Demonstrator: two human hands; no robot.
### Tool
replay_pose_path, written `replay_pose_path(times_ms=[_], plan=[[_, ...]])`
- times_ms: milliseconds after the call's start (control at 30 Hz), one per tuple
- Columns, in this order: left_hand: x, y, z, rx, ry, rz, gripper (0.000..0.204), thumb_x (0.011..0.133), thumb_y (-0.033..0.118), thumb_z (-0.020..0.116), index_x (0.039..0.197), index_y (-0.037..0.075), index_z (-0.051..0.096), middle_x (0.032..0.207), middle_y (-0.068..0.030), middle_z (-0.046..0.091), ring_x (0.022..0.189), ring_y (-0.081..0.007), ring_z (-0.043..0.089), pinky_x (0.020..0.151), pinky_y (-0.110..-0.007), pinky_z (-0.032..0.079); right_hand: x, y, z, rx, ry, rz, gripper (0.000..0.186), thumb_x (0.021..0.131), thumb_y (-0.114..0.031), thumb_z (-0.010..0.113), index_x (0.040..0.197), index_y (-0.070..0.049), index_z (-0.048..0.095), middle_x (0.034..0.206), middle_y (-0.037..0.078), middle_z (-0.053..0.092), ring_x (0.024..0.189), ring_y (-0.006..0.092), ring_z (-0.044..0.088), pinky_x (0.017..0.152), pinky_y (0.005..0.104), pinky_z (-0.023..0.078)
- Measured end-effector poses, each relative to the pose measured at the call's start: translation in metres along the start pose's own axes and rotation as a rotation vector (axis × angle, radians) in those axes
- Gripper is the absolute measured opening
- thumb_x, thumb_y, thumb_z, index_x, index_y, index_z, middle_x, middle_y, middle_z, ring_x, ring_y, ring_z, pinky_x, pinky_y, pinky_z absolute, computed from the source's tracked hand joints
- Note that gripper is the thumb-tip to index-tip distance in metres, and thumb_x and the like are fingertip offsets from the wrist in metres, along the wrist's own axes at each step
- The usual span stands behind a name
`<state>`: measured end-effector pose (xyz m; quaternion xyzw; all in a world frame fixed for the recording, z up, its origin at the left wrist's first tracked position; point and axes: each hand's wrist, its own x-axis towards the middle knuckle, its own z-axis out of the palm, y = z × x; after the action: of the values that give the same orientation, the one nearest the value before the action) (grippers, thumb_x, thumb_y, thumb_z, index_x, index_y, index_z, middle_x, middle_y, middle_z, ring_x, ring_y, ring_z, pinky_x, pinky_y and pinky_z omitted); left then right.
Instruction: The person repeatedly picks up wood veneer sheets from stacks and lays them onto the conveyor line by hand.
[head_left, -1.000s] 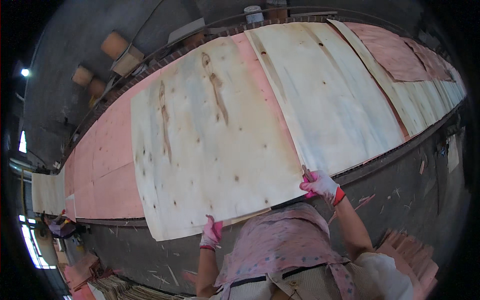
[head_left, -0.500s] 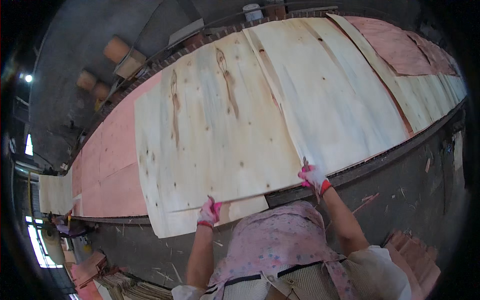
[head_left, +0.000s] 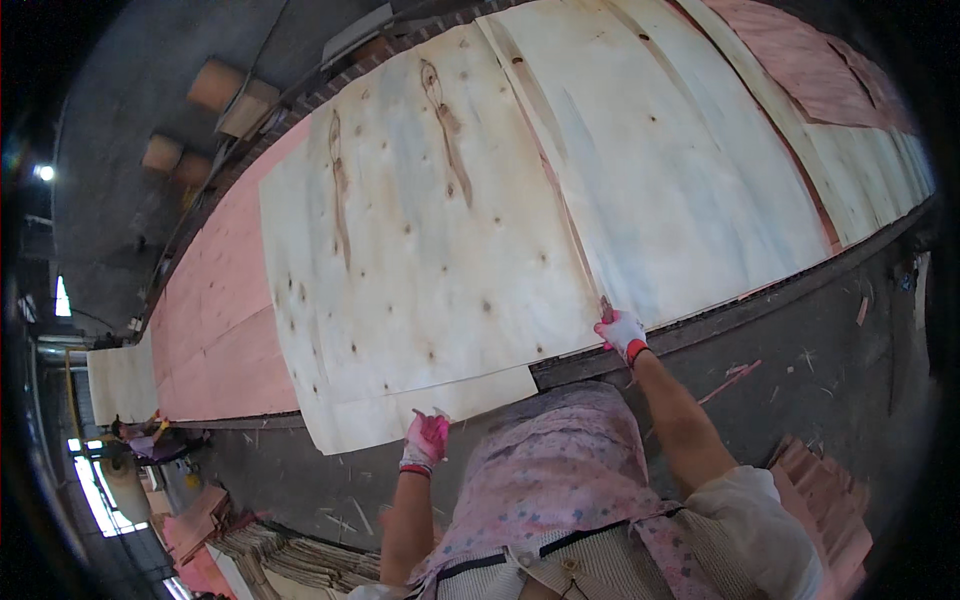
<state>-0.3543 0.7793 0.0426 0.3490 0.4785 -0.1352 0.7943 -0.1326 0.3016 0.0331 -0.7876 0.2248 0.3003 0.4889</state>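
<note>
A pale wood veneer sheet [head_left: 400,270] with brown knots lies in front of me, over another pale sheet [head_left: 430,404] whose strip shows along the near edge. To its right, a second wide veneer sheet [head_left: 680,180] lies alongside, the two edges meeting in a narrow seam. My left hand [head_left: 428,440], in a pink-and-white glove, is just off the near edge of the lower sheet, holding nothing, fingers partly apart. My right hand [head_left: 622,330], gloved alike, is closed at the near end of the seam around a slim brownish thing [head_left: 605,306], its kind unclear.
Pink sheets [head_left: 215,330] cover the table further left, and more pink sheets [head_left: 800,60] lie far right. A dark table rail [head_left: 720,325] runs along the near side. Stacked sheets [head_left: 290,550] stand lower left. Another person [head_left: 150,440] is at the far left end.
My left hand has let go of the veneer's near edge and drawn slightly back; that edge now lies flatter. My right hand stays at the seam. The whole view has shifted slightly.
</note>
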Motion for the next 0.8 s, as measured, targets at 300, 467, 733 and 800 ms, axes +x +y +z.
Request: replay_pose_path(times_ms=[300, 467, 733, 800], plan=[[-0.03, -0.056, -0.157, 0.278, -0.116, 0.366, 0.024, 0.092, 0.034, 0.037, 0.088, 0.015, 0.051, 0.08, -0.0054, 0.056, 0.077, -0.0246, 0.053, 0.062, -0.035, 0.043, 0.008, 0.007, 0.018, 0.351, 0.14, 0.134, 0.019, 0.071, -0.012, 0.067, 0.086, -0.003, 0.061, 0.076, 0.003, 0.059, 0.062, 0.015, 0.057, 0.049, 0.0287, 0.05], [-0.054, -0.014, -0.126, -0.241, 0.343, 0.046, 0.033, 0.091, 0.043, 0.043, 0.087, 0.011, 0.049, 0.072, -0.007, 0.054, 0.072, -0.0232, 0.054, 0.053, -0.036, 0.043, 0.009, 0.025, 0.029, 0.533, 0.269, 0.187, 0.019, 0.072, -0.011, 0.067, 0.089, -0.007, 0.061, 0.076, 0.002, 0.057, 0.062, 0.0158, 0.053, 0.048, 0.0301, 0.046], [-0.002, 0.076, -0.281, -0.402, 0.526, 0.044, 0.04, 0.087, 0.049, 0.05, 0.086, 0.009, 0.05, 0.082, -0.008, 0.062, 0.079, -0.0213, 0.058, 0.067, -0.035, 0.051, -0.055, 0.097, 0.046, 1.323, 0.137, -0.044, 0.014, 0.08, -0.022, 0.047, 0.068, -0.015, 0.045, 0.067, 0.002, 0.05, 0.059, 0.019, 0.047, 0.052, 0.034, 0.039], [0.0, 0.096, -0.293, -0.637, 0.102, 0.311, 0.042, 0.087, 0.05, 0.049, 0.095, 0.009, 0.055, 0.093, -0.006, 0.062, 0.084, -0.0199, 0.059, 0.07, -0.032, 0.051, -0.095, 0.1, 0.107, 1.375, 0.148, 0.02, 0.015, 0.079, -0.021, 0.048, 0.065, -0.017, 0.044, 0.06, 0.002, 0.046, 0.054, 0.0188, 0.044, 0.048, 0.0332, 0.038]])
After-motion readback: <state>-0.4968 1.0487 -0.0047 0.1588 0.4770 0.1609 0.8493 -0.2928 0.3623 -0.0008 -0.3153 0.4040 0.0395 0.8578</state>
